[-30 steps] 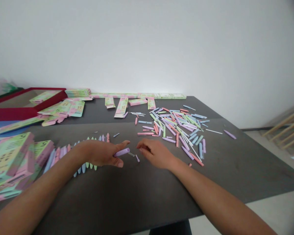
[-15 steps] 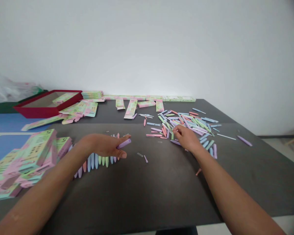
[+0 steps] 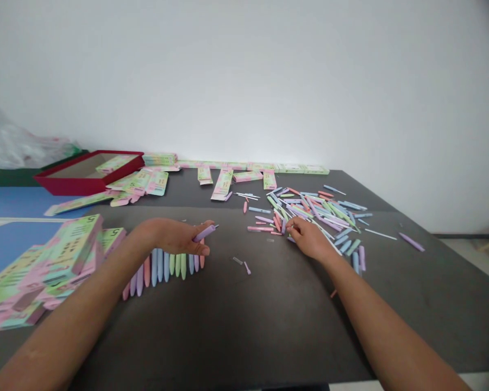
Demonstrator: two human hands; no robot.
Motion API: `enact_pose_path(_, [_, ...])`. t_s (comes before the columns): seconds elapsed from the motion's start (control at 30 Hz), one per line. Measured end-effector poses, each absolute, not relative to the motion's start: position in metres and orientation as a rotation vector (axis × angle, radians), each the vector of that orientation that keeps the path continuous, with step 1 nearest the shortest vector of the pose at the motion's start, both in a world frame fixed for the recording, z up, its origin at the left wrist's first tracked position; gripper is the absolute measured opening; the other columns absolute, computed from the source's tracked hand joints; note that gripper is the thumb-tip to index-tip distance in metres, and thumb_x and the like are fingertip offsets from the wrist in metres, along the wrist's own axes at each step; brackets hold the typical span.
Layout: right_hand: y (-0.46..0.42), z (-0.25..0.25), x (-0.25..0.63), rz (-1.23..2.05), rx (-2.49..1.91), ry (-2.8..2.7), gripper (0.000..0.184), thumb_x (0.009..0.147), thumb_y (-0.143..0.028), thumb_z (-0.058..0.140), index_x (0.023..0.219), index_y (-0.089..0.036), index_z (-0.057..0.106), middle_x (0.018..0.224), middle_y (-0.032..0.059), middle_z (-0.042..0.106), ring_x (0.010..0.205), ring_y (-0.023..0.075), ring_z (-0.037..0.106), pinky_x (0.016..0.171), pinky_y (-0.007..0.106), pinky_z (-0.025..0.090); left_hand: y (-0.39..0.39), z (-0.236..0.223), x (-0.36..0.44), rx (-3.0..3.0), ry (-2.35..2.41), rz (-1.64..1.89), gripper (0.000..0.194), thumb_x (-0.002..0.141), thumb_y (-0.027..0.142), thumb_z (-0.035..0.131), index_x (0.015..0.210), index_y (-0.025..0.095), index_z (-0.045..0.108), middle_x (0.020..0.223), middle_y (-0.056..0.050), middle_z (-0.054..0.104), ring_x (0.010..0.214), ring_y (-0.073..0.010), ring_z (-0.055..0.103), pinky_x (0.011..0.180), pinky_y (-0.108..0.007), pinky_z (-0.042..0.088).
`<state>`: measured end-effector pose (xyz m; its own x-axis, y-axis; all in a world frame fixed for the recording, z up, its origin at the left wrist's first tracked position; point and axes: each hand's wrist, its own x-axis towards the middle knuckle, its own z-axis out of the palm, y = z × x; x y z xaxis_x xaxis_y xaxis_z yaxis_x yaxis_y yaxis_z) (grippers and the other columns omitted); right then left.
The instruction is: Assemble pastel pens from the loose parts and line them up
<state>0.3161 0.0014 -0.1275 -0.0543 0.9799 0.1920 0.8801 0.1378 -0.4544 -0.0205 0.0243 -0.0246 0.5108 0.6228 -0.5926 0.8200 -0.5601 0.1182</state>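
My left hand (image 3: 183, 237) is closed around a purple pen barrel (image 3: 204, 234), with a thin tip sticking out of its right end. Below it on the dark table lies a row of pastel pen barrels (image 3: 165, 265), side by side, partly hidden by my left hand and forearm. My right hand (image 3: 308, 237) is at the near edge of a loose pile of pen parts (image 3: 305, 203), thumb and fingers pinched together. What they pinch, if anything, is too small to make out. White refills (image 3: 380, 234) lie among the coloured barrels and beside them.
Stacked pastel boxes (image 3: 71, 247) stand at the left, and flattened boxes (image 3: 142, 182) lie behind them. A red open box (image 3: 75, 187) sits at the back left. More boxes (image 3: 264, 166) line the wall. Small parts (image 3: 247, 268) and a purple pen (image 3: 411, 242) lie apart.
The view has shifted slightly. A thin tip now shows at the end of the purple barrel in my left hand. My right hand has moved a little left along the pile's edge.
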Motion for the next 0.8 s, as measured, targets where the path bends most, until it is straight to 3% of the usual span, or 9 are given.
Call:
enact_pose_path(0.3, [0.0009,-0.1279,0.3148,0.320,-1.696,-2.037,0.014,0.084,-0.024,0.046,0.088,-0.020,0.059,0.083,0.0043,0.064,0.077,0.0173,0.054,0.069,0.026,0.035,0.0261,-0.0294,-0.0215,2.369,1.113,-0.713,0.080,0.087,0.055,0.035,0.146,0.014,-0.001,0.132,-0.017,0.051,0.112,-0.0260,0.053,0.086,-0.030,0.039])
enact_pose_path(0.7, [-0.0033,-0.1265,0.3094,0.333,-1.676,-2.059,0.015,0.085,-0.025,0.046,0.089,-0.020,0.059,0.084,0.0043,0.065,0.076,0.0173,0.055,0.068,0.026,0.035,0.0233,-0.0325,-0.0163,2.432,1.117,-0.733,0.080,0.085,0.056,0.039,0.146,0.015,0.006,0.144,-0.019,0.033,0.119,-0.0286,0.047,0.089,-0.032,0.039])
enact_pose_path(0.8, [-0.0030,-0.1273,0.3097,0.347,-1.656,-2.052,0.016,0.085,-0.025,0.046,0.090,-0.020,0.060,0.085,0.0044,0.065,0.077,0.0176,0.056,0.069,0.026,0.035,0.0226,-0.0302,-0.0171,2.440,1.093,-0.730,0.078,0.087,0.054,0.037,0.146,0.013,0.008,0.134,-0.019,0.048,0.112,-0.0264,0.054,0.083,-0.029,0.041])
